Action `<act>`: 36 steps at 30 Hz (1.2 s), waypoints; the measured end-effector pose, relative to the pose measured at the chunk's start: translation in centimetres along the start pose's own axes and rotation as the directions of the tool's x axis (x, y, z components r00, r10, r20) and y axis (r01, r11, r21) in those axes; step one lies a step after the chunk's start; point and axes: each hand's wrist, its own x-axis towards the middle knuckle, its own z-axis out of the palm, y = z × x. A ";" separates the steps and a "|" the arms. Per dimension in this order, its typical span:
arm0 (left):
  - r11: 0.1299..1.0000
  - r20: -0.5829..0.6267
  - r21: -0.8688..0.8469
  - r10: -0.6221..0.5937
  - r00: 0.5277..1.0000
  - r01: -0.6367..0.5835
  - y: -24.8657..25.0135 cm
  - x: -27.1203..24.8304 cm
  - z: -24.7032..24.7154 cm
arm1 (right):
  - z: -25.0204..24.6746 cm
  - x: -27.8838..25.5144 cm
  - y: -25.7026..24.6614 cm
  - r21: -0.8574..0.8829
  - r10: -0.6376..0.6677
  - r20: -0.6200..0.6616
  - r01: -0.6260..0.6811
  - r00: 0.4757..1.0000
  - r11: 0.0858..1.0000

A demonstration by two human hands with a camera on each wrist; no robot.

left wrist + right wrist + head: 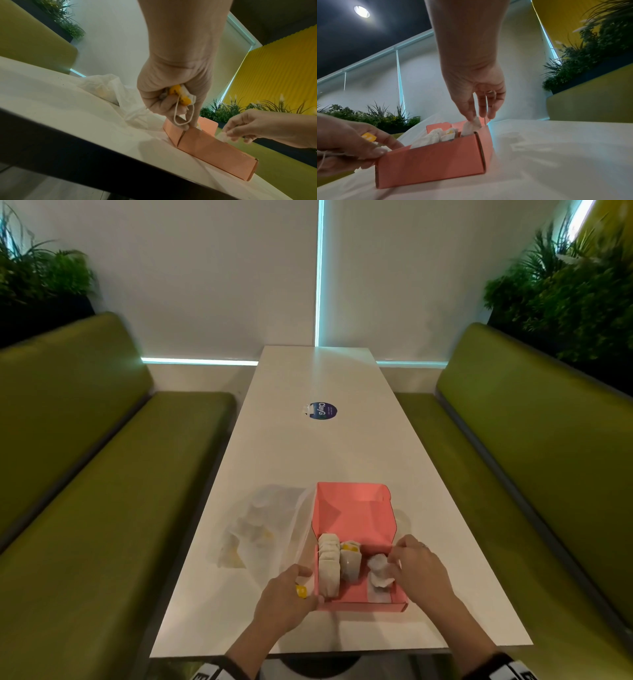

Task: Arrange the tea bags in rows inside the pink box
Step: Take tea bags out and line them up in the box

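At lower left of the head view, one crumpled clear plastic bag lies on the long white desk, with tea bags blurred inside, too faint to count. The left hand curls round one yellow-tagged tea bag while touching the open pink cardboard box. Inside stand two rows of white tea bags. At right, the right hand pinches one white tea bag.

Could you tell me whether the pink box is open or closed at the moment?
Open: the pink box has its lid folded back, and tea bags stand exposed inside.
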 end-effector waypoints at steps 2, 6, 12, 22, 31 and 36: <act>1.000 -0.003 -0.004 0.021 1.000 -0.021 0.0 0.0 -0.1 | -0.3 0.2 0.0 0.109 0.001 -0.110 0.011 0.994 0.994; 0.994 -0.049 -0.095 0.057 0.997 -0.061 0.1 0.1 -0.7 | -2.2 0.2 -0.6 0.325 0.011 -0.309 0.095 0.951 0.941; 0.941 0.018 -0.249 0.240 0.971 -0.228 1.7 -0.2 -1.8 | -4.9 -0.6 -2.9 0.174 -0.354 0.349 0.312 0.867 0.934; 0.926 0.102 -0.258 0.309 0.945 -0.275 2.2 -0.6 -0.7 | -4.4 -1.1 -4.7 0.413 -0.370 0.178 0.272 0.912 0.869; 0.905 -0.051 -0.333 0.264 0.963 -0.266 1.7 -0.4 -0.8 | -2.1 -1.2 -4.8 0.572 -0.186 0.258 0.006 0.948 0.820; 0.948 -0.038 -0.300 0.104 0.994 -0.111 0.3 -0.2 -1.0 | 0.2 -0.6 -4.6 0.468 -0.100 0.288 -0.048 0.952 0.883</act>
